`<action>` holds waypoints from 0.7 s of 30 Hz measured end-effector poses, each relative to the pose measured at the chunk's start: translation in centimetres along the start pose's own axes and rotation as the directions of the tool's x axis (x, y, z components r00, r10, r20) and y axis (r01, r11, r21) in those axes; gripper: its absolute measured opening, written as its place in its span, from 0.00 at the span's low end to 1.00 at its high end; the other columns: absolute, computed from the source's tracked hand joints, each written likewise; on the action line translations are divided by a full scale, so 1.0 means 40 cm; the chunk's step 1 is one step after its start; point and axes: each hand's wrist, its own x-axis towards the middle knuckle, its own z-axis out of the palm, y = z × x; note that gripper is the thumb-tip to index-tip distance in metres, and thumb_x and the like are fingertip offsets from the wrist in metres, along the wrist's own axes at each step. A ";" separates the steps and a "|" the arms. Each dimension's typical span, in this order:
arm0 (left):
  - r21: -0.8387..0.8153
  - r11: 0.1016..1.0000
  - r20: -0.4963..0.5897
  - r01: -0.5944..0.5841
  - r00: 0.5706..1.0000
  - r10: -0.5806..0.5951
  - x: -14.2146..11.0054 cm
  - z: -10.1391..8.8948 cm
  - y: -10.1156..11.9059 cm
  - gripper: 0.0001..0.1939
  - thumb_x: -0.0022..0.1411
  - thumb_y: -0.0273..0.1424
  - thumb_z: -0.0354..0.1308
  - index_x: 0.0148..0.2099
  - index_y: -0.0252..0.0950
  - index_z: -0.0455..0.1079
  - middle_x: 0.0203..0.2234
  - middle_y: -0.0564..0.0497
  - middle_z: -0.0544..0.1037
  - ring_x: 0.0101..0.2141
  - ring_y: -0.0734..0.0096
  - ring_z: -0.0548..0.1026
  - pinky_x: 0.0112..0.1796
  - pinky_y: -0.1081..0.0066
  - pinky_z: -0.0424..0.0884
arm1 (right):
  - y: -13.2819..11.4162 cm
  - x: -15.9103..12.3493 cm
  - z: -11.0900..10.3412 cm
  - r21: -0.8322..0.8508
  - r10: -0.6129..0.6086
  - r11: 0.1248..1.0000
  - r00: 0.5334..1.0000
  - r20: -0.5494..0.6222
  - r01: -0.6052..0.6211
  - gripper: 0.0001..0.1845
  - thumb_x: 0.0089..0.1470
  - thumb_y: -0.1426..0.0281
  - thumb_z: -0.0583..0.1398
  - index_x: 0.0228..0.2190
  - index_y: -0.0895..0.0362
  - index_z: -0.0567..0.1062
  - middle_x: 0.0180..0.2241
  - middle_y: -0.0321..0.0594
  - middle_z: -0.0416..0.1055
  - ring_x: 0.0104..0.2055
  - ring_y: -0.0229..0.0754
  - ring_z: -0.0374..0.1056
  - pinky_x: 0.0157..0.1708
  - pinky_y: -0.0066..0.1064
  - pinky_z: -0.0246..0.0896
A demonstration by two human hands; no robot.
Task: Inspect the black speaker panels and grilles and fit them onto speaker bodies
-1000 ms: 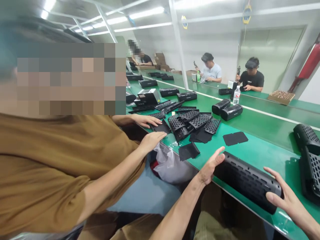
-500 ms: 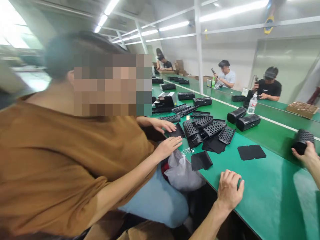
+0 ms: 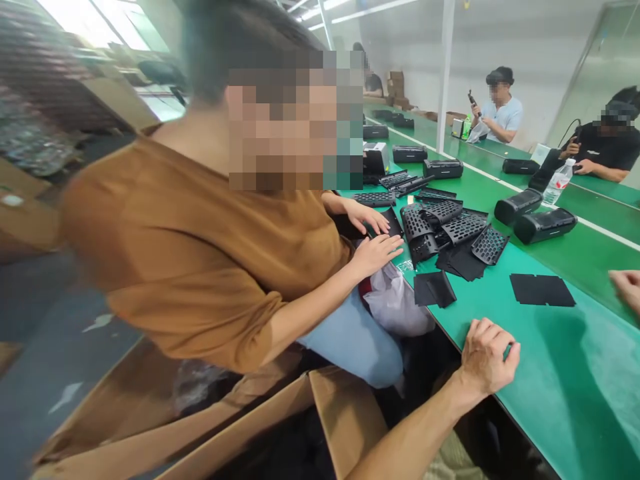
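Note:
My left hand (image 3: 487,353) rests on the near edge of the green table (image 3: 565,373), fingers curled over the edge with nothing visible in them. Only part of my right hand (image 3: 627,288) shows at the right border above the table; its fingers are cut off. A flat black sheet (image 3: 543,290) lies between my hands. A smaller folded black sheet (image 3: 434,289) lies to the left of my left hand.
A person in a brown shirt (image 3: 200,247) sits close on my left, both hands by a pile of perforated black grilles (image 3: 445,233). An open cardboard box (image 3: 280,427) stands below. Black speaker housings (image 3: 545,225) and a water bottle (image 3: 559,183) stand farther back. Two people work across the table.
The long black speaker housing I held between both hands is gone from view. My left hand dropped to the table edge and curled. The view swung left and down, showing the cardboard box.

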 end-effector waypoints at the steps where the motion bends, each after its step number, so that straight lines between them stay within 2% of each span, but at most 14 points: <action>1: 0.014 1.000 -0.022 -0.008 1.000 0.008 0.002 0.003 0.001 0.09 0.67 0.33 0.61 0.35 0.39 0.80 0.30 0.43 0.83 0.37 0.56 0.76 0.42 0.55 0.65 | -0.048 -0.029 0.049 0.023 -0.074 0.997 0.992 0.101 0.072 0.25 0.52 0.45 0.59 0.29 0.53 0.82 0.29 0.53 0.79 0.36 0.62 0.76 0.38 0.50 0.65; 2: 0.034 0.999 -0.048 -0.014 0.999 0.016 0.004 0.004 0.001 0.09 0.67 0.33 0.62 0.33 0.39 0.79 0.29 0.45 0.82 0.35 0.58 0.76 0.41 0.56 0.65 | -0.096 -0.062 0.100 0.059 -0.149 0.988 0.973 0.179 0.141 0.23 0.50 0.46 0.60 0.26 0.52 0.80 0.28 0.47 0.80 0.33 0.56 0.75 0.36 0.45 0.65; 4: 0.075 0.997 -0.091 -0.020 0.995 0.027 0.004 -0.002 0.005 0.11 0.67 0.33 0.62 0.31 0.39 0.76 0.27 0.48 0.81 0.33 0.62 0.75 0.40 0.59 0.64 | -0.183 -0.136 0.193 0.112 -0.381 0.924 0.845 0.375 0.367 0.21 0.54 0.50 0.57 0.26 0.52 0.78 0.28 0.43 0.80 0.32 0.50 0.74 0.37 0.39 0.65; 5: 0.092 0.996 -0.104 -0.021 0.994 0.031 0.002 -0.010 0.007 0.12 0.67 0.32 0.62 0.29 0.39 0.75 0.26 0.49 0.81 0.33 0.64 0.75 0.39 0.60 0.64 | -0.221 -0.169 0.233 0.124 -0.413 0.908 0.810 0.417 0.400 0.19 0.55 0.52 0.57 0.25 0.52 0.78 0.27 0.41 0.80 0.32 0.48 0.74 0.37 0.37 0.65; 6: 0.104 0.994 -0.112 -0.020 0.993 0.032 -0.001 -0.021 0.011 0.13 0.68 0.32 0.62 0.28 0.39 0.73 0.25 0.50 0.80 0.32 0.65 0.74 0.39 0.61 0.63 | -0.253 -0.197 0.267 0.121 -0.421 0.903 0.796 0.435 0.412 0.18 0.56 0.54 0.58 0.25 0.52 0.77 0.26 0.40 0.80 0.31 0.47 0.74 0.37 0.35 0.65; 7: 0.112 0.994 -0.112 -0.020 0.993 0.032 -0.004 -0.034 0.015 0.14 0.68 0.31 0.61 0.28 0.39 0.72 0.25 0.50 0.79 0.31 0.65 0.74 0.38 0.61 0.63 | -0.279 -0.218 0.295 0.105 -0.410 0.907 0.795 0.446 0.408 0.16 0.56 0.56 0.59 0.25 0.52 0.77 0.27 0.39 0.80 0.32 0.46 0.74 0.36 0.33 0.64; 9: 0.116 0.993 -0.103 -0.023 0.994 0.035 -0.011 -0.063 0.020 0.16 0.70 0.31 0.59 0.27 0.39 0.70 0.23 0.51 0.78 0.31 0.66 0.73 0.38 0.62 0.62 | -0.314 -0.234 0.334 0.046 -0.344 0.931 0.826 0.446 0.363 0.14 0.58 0.60 0.61 0.25 0.53 0.78 0.28 0.39 0.81 0.33 0.45 0.75 0.37 0.31 0.64; 12: 0.104 0.993 -0.081 -0.052 0.995 0.061 -0.018 -0.096 0.021 0.17 0.72 0.31 0.57 0.27 0.39 0.69 0.23 0.52 0.76 0.30 0.67 0.73 0.38 0.63 0.62 | -0.322 -0.212 0.350 -0.071 -0.200 0.966 0.897 0.395 0.247 0.13 0.61 0.63 0.60 0.30 0.54 0.80 0.32 0.42 0.83 0.37 0.46 0.78 0.38 0.30 0.64; 16: 0.088 0.994 -0.085 -0.068 0.993 0.076 -0.037 -0.111 0.024 0.18 0.73 0.30 0.55 0.27 0.39 0.67 0.23 0.52 0.76 0.30 0.67 0.72 0.38 0.64 0.61 | -0.263 -0.182 0.306 -0.197 -0.044 0.975 0.955 0.293 0.106 0.13 0.62 0.59 0.61 0.36 0.54 0.82 0.38 0.47 0.83 0.43 0.51 0.78 0.41 0.33 0.65; 18: 0.093 0.994 -0.061 -0.053 0.996 0.059 -0.048 -0.112 0.030 0.19 0.73 0.30 0.55 0.27 0.39 0.67 0.23 0.52 0.77 0.30 0.66 0.73 0.38 0.63 0.61 | -0.215 -0.180 0.276 -0.222 -0.014 0.972 0.959 0.283 0.079 0.14 0.62 0.57 0.63 0.37 0.54 0.82 0.39 0.47 0.83 0.44 0.52 0.78 0.42 0.34 0.66; 21: 0.096 0.995 0.021 0.012 1.000 -0.014 -0.041 -0.115 0.042 0.18 0.74 0.31 0.56 0.28 0.39 0.70 0.25 0.51 0.79 0.32 0.66 0.74 0.39 0.63 0.63 | -0.151 -0.180 0.247 -0.203 -0.031 0.974 0.943 0.330 0.103 0.11 0.63 0.61 0.64 0.37 0.54 0.83 0.38 0.44 0.83 0.43 0.48 0.78 0.42 0.33 0.66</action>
